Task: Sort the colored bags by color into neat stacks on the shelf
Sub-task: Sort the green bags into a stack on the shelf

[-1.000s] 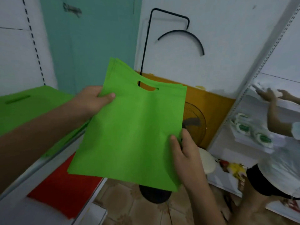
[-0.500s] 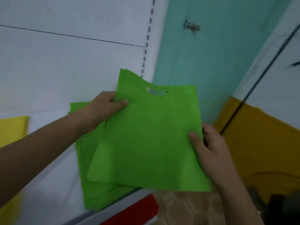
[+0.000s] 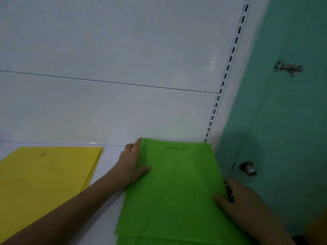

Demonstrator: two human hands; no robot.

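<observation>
A stack of green bags (image 3: 177, 191) lies flat on the white shelf (image 3: 108, 174), pushed against the shelf's right end. My left hand (image 3: 131, 165) rests at the stack's left edge, thumb on top and fingers along the side. My right hand (image 3: 246, 204) holds the stack's right edge, thumb on top and fingers under or beside it. A stack of yellow bags (image 3: 44, 177) lies flat on the same shelf, to the left and apart from the green ones.
The shelf's white back panel (image 3: 106, 50) rises behind the bags, with a slotted upright (image 3: 224, 80) at its right end. A teal door (image 3: 283, 112) with a metal knob (image 3: 248, 168) stands just right of the shelf.
The green bags went from being held in the air down onto the green pile on the shelf. My view has swung left, so the yellow stack now shows.
</observation>
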